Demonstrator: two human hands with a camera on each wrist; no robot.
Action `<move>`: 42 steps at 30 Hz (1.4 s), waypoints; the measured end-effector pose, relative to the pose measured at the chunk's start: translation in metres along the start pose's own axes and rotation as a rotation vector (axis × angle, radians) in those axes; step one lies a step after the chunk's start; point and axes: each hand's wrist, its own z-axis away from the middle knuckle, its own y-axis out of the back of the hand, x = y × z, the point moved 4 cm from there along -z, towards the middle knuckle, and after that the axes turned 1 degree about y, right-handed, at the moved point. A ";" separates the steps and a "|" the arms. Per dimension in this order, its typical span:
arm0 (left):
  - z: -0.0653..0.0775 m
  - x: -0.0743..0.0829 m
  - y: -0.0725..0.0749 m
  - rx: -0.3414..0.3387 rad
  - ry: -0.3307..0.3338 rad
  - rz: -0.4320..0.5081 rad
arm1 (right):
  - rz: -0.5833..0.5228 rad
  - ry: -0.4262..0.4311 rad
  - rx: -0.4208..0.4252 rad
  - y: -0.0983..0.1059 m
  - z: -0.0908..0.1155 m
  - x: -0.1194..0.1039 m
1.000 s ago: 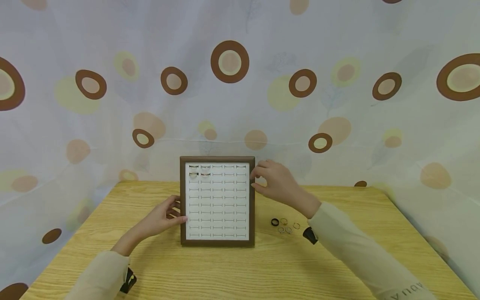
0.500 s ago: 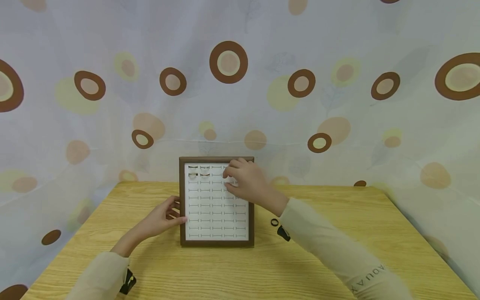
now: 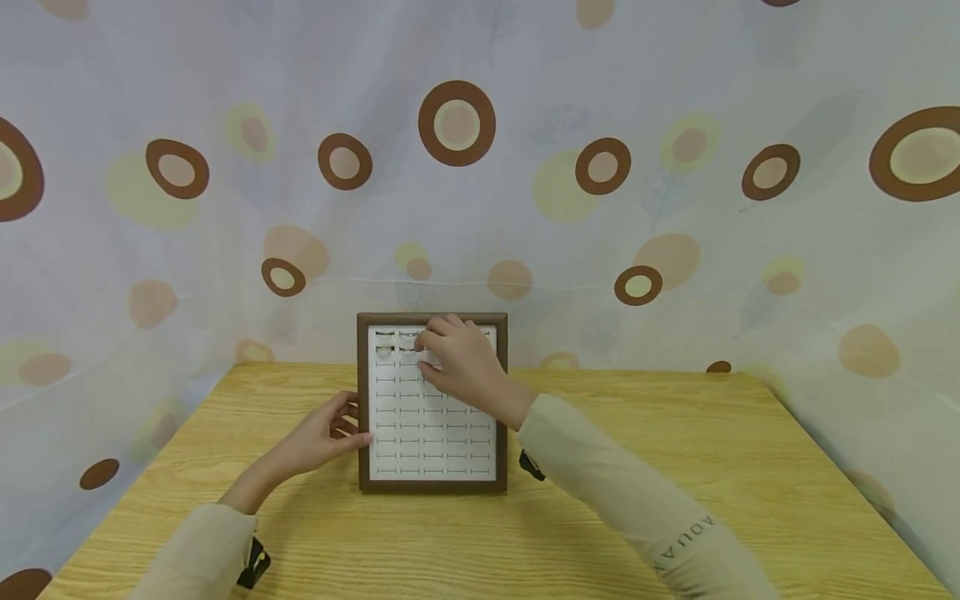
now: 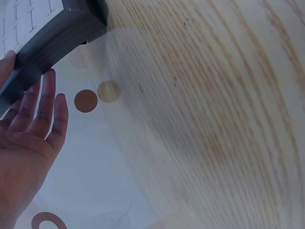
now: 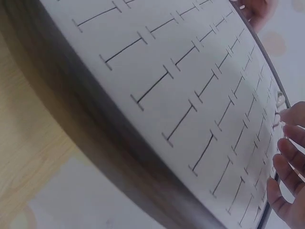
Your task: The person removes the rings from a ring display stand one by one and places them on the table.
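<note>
A brown-framed ring display board [image 3: 432,486] with a white slotted pad stands upright on the table. My left hand [image 3: 318,433] grips its left edge, thumb on the front and fingers behind, as the left wrist view shows from below. Several rings [image 3: 385,351] sit in slots at the upper left of the pad. Right by them is my right hand [image 3: 468,362], its bent index finger and thumb close to the second column. In the right wrist view, that hand's fingers [image 5: 288,160] curl near the seated rings; I cannot tell whether they hold a ring.
The wooden table [image 3: 660,467] stretches to both sides of the board. A white curtain [image 3: 570,242] with brown circles hangs behind it. My right sleeve [image 3: 615,475] crosses the table's right half and covers the place where loose rings lay.
My right hand has moved left from the board's right edge across the upper pad. Its sleeve now hides the loose rings on the table. The left hand and the board hold still.
</note>
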 end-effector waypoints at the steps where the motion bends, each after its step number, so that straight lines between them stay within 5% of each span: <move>1: 0.000 0.000 0.000 -0.001 -0.003 -0.001 | 0.007 -0.001 0.004 -0.001 -0.001 -0.001; 11: 0.000 0.001 -0.001 -0.002 -0.012 0.006 | 0.039 -0.042 0.025 -0.011 -0.007 -0.007; 33: 0.003 0.005 0.000 -0.005 0.000 -0.003 | 0.038 -0.061 0.275 -0.024 -0.007 -0.008; 42: 0.002 0.002 0.000 -0.014 0.008 -0.004 | 0.033 -0.091 0.261 -0.024 -0.007 -0.008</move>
